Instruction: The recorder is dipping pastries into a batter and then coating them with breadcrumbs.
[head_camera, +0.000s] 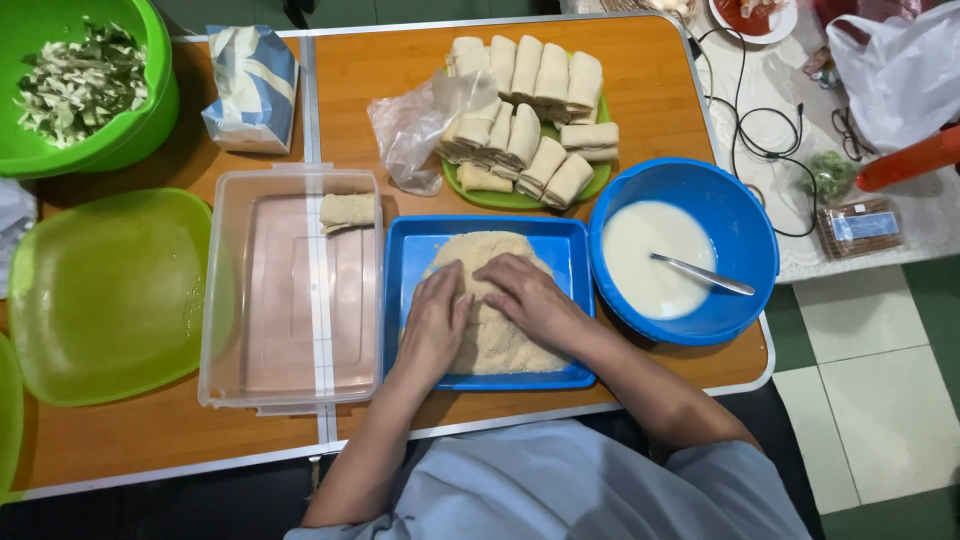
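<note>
Breadcrumb pile (490, 300) sits in blue tray (400, 290) at the desk (380, 70) front edge. Left hand (435, 325) and right hand (530, 295) press flat on it, fingers together, cupped as if covering something underneath; can't tell what. One coated roll (347, 211) lies in clear tub (290, 290) just left; batter bowl (700, 200) just right.

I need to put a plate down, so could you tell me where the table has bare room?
Bare wood shows in front of the clear container and blue tray, along the table edge. Crowded: the far side, with rolls plate, plastic bag, green bowl.
</note>
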